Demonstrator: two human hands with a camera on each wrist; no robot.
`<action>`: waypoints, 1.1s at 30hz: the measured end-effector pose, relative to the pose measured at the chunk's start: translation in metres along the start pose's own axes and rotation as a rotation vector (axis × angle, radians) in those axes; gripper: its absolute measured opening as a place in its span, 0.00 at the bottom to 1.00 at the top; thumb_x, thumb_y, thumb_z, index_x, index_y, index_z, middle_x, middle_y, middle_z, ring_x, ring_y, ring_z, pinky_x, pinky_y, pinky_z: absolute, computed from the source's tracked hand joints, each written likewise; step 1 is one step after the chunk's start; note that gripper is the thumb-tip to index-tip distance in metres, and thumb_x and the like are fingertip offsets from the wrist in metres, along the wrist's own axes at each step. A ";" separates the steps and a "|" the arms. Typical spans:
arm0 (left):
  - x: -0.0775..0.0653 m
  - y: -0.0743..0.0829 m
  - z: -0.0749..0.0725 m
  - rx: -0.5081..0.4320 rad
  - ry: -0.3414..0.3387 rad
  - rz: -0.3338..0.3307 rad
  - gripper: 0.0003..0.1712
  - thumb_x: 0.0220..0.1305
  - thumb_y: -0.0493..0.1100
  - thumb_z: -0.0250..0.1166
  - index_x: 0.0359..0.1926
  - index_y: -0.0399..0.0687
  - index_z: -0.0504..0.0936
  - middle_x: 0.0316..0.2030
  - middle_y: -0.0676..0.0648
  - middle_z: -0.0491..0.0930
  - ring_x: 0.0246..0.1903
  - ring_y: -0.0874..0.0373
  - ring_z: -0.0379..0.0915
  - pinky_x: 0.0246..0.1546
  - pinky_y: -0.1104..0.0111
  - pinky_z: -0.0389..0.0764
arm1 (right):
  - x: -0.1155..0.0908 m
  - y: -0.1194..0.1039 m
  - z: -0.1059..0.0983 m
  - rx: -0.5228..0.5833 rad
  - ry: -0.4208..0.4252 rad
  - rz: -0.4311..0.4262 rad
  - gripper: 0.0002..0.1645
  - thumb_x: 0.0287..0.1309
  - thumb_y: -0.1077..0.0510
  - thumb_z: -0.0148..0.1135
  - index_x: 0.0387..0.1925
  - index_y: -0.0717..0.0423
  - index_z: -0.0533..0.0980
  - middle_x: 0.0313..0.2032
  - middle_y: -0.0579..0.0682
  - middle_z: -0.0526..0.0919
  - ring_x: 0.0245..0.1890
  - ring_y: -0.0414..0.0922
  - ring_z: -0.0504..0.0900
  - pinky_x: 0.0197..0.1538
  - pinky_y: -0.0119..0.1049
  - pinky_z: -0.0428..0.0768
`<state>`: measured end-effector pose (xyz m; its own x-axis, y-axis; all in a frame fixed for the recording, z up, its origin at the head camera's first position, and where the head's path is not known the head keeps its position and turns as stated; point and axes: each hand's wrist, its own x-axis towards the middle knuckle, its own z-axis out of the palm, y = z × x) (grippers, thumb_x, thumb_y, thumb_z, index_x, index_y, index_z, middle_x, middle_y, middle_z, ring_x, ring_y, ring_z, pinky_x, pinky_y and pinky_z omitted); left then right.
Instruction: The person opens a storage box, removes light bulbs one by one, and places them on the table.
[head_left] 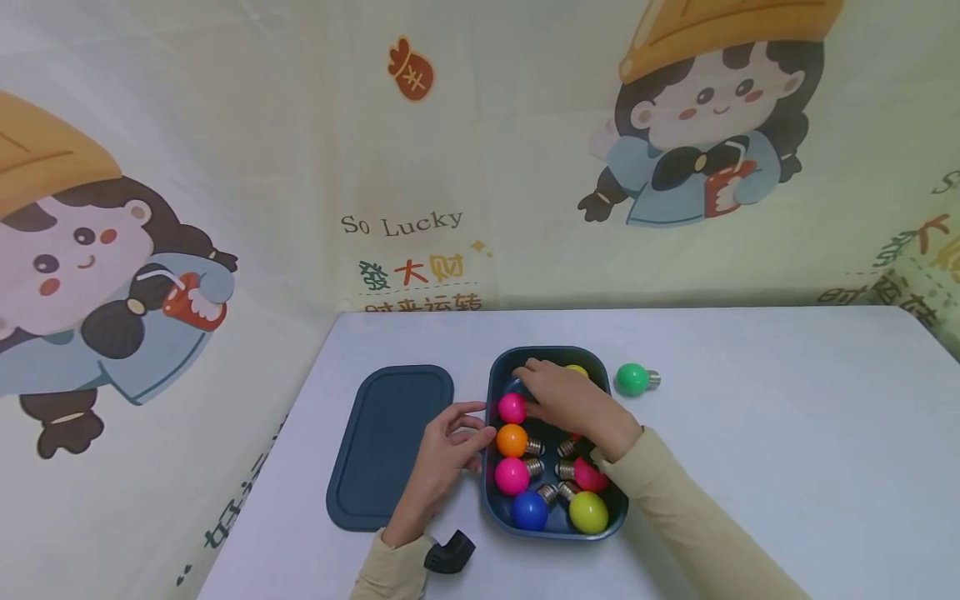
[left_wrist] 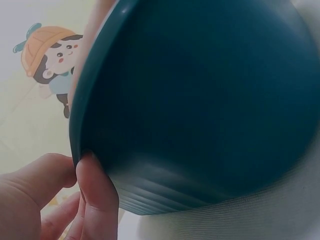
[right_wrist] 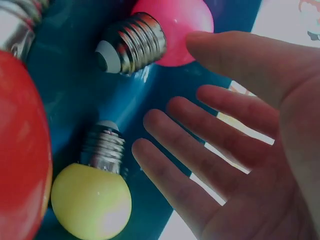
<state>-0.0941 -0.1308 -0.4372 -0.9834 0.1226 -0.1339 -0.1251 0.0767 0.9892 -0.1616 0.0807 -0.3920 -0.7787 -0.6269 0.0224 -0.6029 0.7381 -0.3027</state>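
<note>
A dark blue box holds several coloured light bulbs. The left hand is at the box's left rim; in the left wrist view its thumb and a finger pinch the rim. Over the far part of the box reaches the right hand, its fingers straight and spread, holding nothing. Its thumb is right by a pink bulb, and a yellow bulb lies below the fingertips. Along the box's left side are a pink bulb and an orange bulb.
A dark blue lid lies flat to the left of the box. One green bulb lies on the white table, right of the box. Behind the table hangs a printed cloth.
</note>
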 end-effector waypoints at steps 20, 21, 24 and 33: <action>0.001 -0.002 -0.002 0.005 -0.018 0.011 0.27 0.62 0.44 0.71 0.60 0.43 0.75 0.40 0.43 0.78 0.27 0.59 0.78 0.25 0.72 0.82 | 0.007 -0.004 0.007 0.022 -0.025 -0.116 0.17 0.63 0.57 0.66 0.53 0.57 0.80 0.40 0.52 0.82 0.38 0.45 0.82 0.50 0.40 0.84; 0.001 -0.002 -0.002 0.000 -0.020 0.009 0.27 0.62 0.44 0.71 0.60 0.43 0.76 0.40 0.43 0.78 0.27 0.58 0.78 0.25 0.72 0.82 | 0.006 -0.004 0.007 0.026 -0.029 -0.112 0.17 0.63 0.57 0.66 0.53 0.57 0.80 0.40 0.52 0.83 0.38 0.45 0.82 0.50 0.40 0.84; 0.001 -0.002 -0.001 -0.008 -0.018 0.005 0.27 0.62 0.44 0.71 0.60 0.43 0.76 0.40 0.43 0.78 0.27 0.58 0.77 0.24 0.72 0.81 | 0.006 -0.005 0.008 0.041 -0.043 -0.096 0.18 0.64 0.56 0.66 0.54 0.55 0.80 0.41 0.52 0.82 0.39 0.45 0.83 0.51 0.41 0.84; -0.001 -0.001 0.000 0.008 -0.006 -0.002 0.27 0.63 0.42 0.70 0.61 0.42 0.75 0.41 0.41 0.78 0.29 0.57 0.77 0.25 0.73 0.81 | 0.005 -0.003 0.011 0.086 -0.069 -0.074 0.20 0.65 0.59 0.64 0.57 0.59 0.77 0.47 0.56 0.83 0.45 0.50 0.83 0.55 0.46 0.82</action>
<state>-0.0926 -0.1308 -0.4381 -0.9824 0.1281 -0.1362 -0.1260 0.0846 0.9884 -0.1621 0.0724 -0.4013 -0.7172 -0.6966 -0.0170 -0.6389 0.6671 -0.3831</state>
